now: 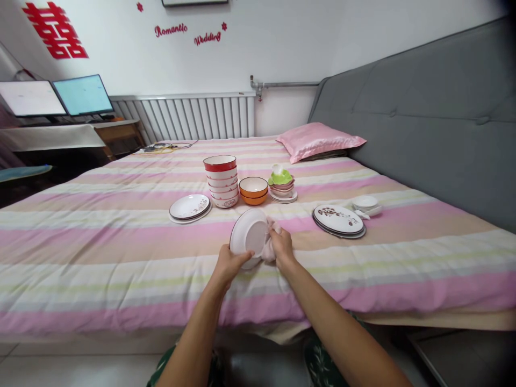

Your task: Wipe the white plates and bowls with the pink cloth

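Note:
A white plate (246,231) with a dark rim is held tilted above the bed, its underside facing me. My left hand (233,262) grips its lower left edge, thumb on the underside. In my right hand (281,243) is a pale pink cloth (267,251), pressed against the plate's right side. Just beyond stand a stack of white and red bowls (222,183), two orange bowls (253,191) and a stack of small dishes with a green leaf-shaped one (281,178) near the top.
Round plates (189,207) lie to the left, oval plates (339,220) to the right, beside small white dishes (365,202). A pink pillow (318,140) rests near the grey headboard (423,107). Cables (169,146) lie at the bed's far left.

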Demonstrator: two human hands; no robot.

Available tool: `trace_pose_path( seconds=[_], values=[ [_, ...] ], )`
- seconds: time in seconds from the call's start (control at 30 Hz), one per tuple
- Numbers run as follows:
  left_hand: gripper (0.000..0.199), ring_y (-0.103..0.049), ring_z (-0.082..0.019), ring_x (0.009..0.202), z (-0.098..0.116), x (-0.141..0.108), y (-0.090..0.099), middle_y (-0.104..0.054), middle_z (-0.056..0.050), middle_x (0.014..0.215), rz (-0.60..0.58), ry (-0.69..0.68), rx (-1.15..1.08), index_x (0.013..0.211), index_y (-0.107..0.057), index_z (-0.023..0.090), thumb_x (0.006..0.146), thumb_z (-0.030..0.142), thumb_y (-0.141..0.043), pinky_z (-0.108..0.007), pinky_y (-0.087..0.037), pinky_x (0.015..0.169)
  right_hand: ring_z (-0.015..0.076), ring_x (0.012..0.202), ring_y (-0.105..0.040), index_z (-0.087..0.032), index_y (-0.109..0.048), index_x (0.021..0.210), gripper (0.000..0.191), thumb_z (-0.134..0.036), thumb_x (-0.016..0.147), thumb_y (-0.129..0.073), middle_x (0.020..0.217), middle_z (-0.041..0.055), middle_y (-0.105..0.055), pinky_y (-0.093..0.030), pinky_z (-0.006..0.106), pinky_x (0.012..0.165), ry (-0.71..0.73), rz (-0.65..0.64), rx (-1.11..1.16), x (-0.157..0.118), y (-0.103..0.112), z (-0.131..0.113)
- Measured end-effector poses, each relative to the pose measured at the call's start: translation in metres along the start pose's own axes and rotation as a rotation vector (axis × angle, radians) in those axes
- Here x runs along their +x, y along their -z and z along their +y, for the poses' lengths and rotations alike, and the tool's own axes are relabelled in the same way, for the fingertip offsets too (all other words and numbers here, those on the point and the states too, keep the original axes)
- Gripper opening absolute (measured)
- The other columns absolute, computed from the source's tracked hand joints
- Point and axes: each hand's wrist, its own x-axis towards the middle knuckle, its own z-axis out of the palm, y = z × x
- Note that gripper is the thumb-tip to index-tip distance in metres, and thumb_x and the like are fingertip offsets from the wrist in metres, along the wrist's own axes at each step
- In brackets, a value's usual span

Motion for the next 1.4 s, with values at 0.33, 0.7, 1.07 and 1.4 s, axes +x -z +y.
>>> trace_pose_path(
  seconds=[0.33, 0.7, 1.07, 1.4],
  values=[
    [0.039, -0.065, -0.021, 0.068, -0.003, 0.000, 0.001, -0.071, -0.011, 0.078, -0.054, -0.005, 0.026, 0.090, -0.066, 0.004, 0.057, 0.023, -0.075, -0.028, -0.052, 0.061, 0.0177, 0.135, -0.031, -0.021, -0.047, 0.132, 0.045, -0.022, 0.088, -0.038, 0.142, 0.0045, -0.041, -0.028, 0.037, 0.110, 0.896, -0.200, -0.022, -0.030, 0.007, -0.030],
    [0.052, -0.059, -0.027, 0.107, -0.001, 0.003, 0.010, -0.066, -0.011, 0.113, -0.025, -0.255, 0.035, 0.105, -0.066, 0.017, 0.053, 0.011, -0.065, -0.032, -0.050, 0.084, 0.0184, 0.136, -0.027, -0.024, -0.058, 0.120, 0.048, -0.012, 0.075, -0.046, 0.133, -0.0009, -0.051, -0.021, 0.040, 0.112, 1.298, -0.436, -0.293, -0.055, 0.003, -0.025],
    [0.038, -0.065, -0.020, 0.065, -0.002, 0.000, 0.000, -0.071, -0.009, 0.074, -0.071, -0.001, 0.036, 0.088, -0.066, 0.005, 0.056, 0.024, -0.074, -0.028, -0.051, 0.059, 0.0193, 0.128, -0.042, -0.024, -0.058, 0.121, 0.038, -0.026, 0.086, -0.043, 0.132, 0.0036, -0.053, -0.031, 0.039, 0.107, 0.801, -0.185, 0.048, -0.019, 0.004, -0.038],
    [0.047, -0.067, -0.026, 0.079, 0.003, -0.005, 0.002, -0.072, -0.013, 0.086, -0.061, 0.008, 0.038, 0.094, -0.067, 0.005, 0.054, 0.028, -0.079, -0.032, -0.054, 0.067, 0.0191, 0.071, -0.065, -0.017, -0.061, 0.071, 0.027, -0.043, 0.065, -0.062, 0.069, 0.0027, -0.068, -0.049, 0.026, 0.058, -0.291, -0.051, 0.508, 0.004, -0.004, -0.008]
  ],
)
